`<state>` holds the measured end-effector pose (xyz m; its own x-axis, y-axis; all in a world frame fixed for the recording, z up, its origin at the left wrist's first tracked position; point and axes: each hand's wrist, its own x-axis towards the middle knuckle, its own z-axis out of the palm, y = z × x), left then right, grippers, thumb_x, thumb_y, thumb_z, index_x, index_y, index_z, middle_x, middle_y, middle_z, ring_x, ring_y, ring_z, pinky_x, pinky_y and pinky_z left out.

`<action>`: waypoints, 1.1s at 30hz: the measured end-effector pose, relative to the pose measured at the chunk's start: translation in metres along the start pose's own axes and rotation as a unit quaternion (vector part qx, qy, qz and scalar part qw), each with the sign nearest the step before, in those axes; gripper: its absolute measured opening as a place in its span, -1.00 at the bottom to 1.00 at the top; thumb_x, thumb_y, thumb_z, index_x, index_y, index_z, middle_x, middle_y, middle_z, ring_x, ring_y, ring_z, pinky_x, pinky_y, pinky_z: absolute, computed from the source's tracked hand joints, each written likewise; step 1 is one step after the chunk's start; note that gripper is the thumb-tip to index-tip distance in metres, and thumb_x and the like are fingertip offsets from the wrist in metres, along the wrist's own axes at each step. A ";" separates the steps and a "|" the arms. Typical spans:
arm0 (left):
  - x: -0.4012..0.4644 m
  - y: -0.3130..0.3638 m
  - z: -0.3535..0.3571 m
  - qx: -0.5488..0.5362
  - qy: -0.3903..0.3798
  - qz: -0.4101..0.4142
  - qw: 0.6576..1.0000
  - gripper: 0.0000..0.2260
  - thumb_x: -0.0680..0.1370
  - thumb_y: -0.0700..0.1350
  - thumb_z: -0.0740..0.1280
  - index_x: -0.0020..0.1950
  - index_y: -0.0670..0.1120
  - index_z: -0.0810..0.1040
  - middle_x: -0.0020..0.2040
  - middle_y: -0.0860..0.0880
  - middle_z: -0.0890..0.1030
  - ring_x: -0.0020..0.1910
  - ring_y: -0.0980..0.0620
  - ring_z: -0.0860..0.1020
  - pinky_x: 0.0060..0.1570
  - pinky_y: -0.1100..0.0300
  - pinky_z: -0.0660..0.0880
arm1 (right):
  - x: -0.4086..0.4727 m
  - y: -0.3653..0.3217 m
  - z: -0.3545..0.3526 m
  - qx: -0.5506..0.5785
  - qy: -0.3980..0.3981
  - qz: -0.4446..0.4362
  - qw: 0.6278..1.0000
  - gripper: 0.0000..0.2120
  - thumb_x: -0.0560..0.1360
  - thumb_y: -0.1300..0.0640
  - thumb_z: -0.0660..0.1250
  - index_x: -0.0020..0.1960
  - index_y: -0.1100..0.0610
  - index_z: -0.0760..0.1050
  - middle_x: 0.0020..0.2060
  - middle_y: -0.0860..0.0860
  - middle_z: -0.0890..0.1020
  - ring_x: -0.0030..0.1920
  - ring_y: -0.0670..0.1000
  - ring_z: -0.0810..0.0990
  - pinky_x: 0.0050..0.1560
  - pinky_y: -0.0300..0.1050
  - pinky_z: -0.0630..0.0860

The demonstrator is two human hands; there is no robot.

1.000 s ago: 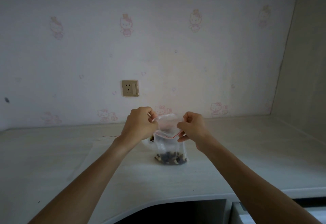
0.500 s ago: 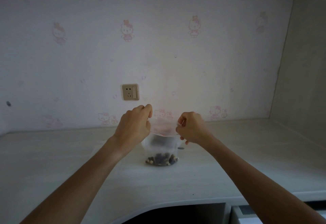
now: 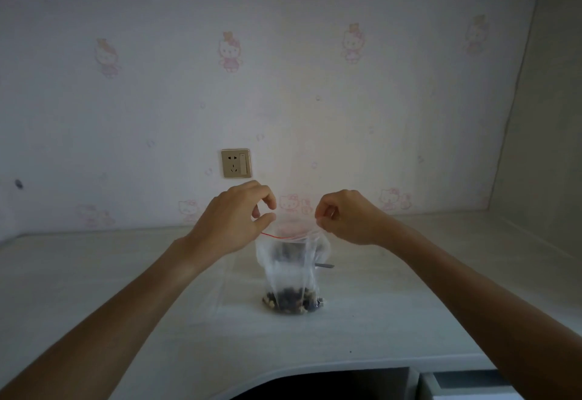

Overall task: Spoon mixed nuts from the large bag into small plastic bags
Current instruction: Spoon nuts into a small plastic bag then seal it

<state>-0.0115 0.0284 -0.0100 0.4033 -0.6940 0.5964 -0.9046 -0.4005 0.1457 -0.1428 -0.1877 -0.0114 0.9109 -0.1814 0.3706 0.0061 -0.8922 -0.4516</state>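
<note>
A small clear plastic bag (image 3: 291, 269) with a red zip strip stands on the pale desk (image 3: 393, 305), with mixed nuts (image 3: 291, 302) lying in its bottom. My left hand (image 3: 234, 221) pinches the bag's top edge at its left end. My right hand (image 3: 348, 217) pinches the top edge at its right end. The top is stretched between both hands. Behind the small bag a metal spoon handle (image 3: 324, 265) pokes out to the right. A white rounded shape shows through the plastic behind it, and I cannot tell what it is.
A flat clear plastic sheet or bag (image 3: 233, 276) lies on the desk left of the small bag. A wall socket (image 3: 236, 163) sits on the papered wall behind. A side panel (image 3: 548, 116) closes the desk on the right. The desk's curved front edge (image 3: 315, 371) has a dark gap below.
Both hands have moved apart along the bag's top, drawing the red strip taut. The bag stands more upright and stretched than a second ago.
</note>
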 end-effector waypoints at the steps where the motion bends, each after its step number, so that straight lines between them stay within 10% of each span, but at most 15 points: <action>1: -0.002 0.002 -0.001 -0.016 0.000 0.022 1.000 -0.89 0.55 0.07 0.47 -0.07 0.19 0.55 -0.10 0.26 0.56 -0.16 0.21 0.59 -0.21 0.30 0.40 | 0.000 0.000 0.000 0.000 0.008 -0.017 1.000 -0.91 0.55 0.26 0.38 -0.04 0.15 0.67 -0.21 -0.07 0.68 -0.21 -0.10 0.64 -0.12 -0.21 0.57; 9: -0.006 0.007 0.015 -0.040 -0.095 0.082 0.991 -0.59 0.45 0.38 0.39 0.16 0.17 0.66 0.03 0.29 0.66 0.05 0.33 0.55 -0.06 0.51 0.39 | -0.005 -0.024 -0.004 -0.015 -0.002 -0.175 0.984 -0.79 0.50 0.31 0.38 0.08 0.11 0.67 -0.02 -0.12 0.69 -0.07 -0.23 0.58 0.03 -0.42 0.48; 15: -0.002 0.007 0.024 -0.172 -0.168 0.053 0.969 -0.89 0.55 -0.09 0.52 0.07 0.03 0.74 -0.02 0.16 0.73 0.00 0.25 0.67 0.12 0.18 0.60 | 0.004 -0.039 -0.002 -0.072 -0.184 -0.099 0.975 -0.71 0.50 0.30 0.39 0.20 0.21 0.49 0.11 0.10 0.68 0.14 0.11 0.64 0.20 0.08 0.58; 20: 0.001 0.011 0.019 -0.236 -0.189 0.053 0.952 -0.86 0.50 -0.19 0.57 -0.04 0.03 0.69 -0.03 0.11 0.73 -0.02 0.18 0.69 0.08 0.21 0.61 | 0.025 -0.046 -0.002 -0.176 -0.288 -0.082 0.938 -0.81 0.48 0.19 0.50 -0.20 0.07 0.49 -0.32 -0.06 0.56 -0.29 -0.09 0.52 -0.27 -0.30 0.43; 23: 0.003 0.013 0.015 -0.238 -0.201 0.062 0.948 -0.83 0.48 -0.15 0.59 -0.10 0.08 0.66 -0.08 0.15 0.72 -0.14 0.19 0.67 -0.06 0.28 0.56 | 0.032 -0.050 -0.007 -0.201 -0.301 -0.086 0.928 -0.80 0.43 0.08 0.59 -0.09 0.19 0.66 -0.22 0.01 0.68 -0.21 -0.01 0.59 -0.20 -0.32 0.48; 26: 0.008 0.011 0.005 -0.170 -0.192 0.077 0.964 -0.81 0.48 0.03 0.58 -0.19 0.14 0.58 -0.22 0.10 0.67 -0.27 0.13 0.63 -0.20 0.17 0.57 | 0.033 -0.052 -0.011 -0.224 -0.286 -0.116 0.925 -0.67 0.38 0.04 0.63 0.04 0.19 0.68 -0.04 0.05 0.71 -0.03 0.06 0.63 0.04 -0.08 0.57; 33: 0.019 -0.003 -0.011 0.071 -0.151 0.177 0.970 -0.53 0.56 0.38 0.28 -0.35 0.06 0.48 -0.47 0.15 0.46 -0.39 0.18 0.48 -0.26 0.28 0.41 | 0.023 -0.048 -0.015 -0.212 -0.242 -0.188 0.928 -0.69 0.46 0.07 0.55 -0.24 0.13 0.44 -0.35 -0.04 0.43 -0.33 -0.06 0.36 -0.25 -0.15 0.31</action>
<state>-0.0023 0.0231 0.0095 0.1113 -0.9382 0.3277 -0.9745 -0.1677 -0.1492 -0.1280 -0.1550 0.0314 0.9563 0.2920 -0.0170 0.2924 -0.9557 0.0329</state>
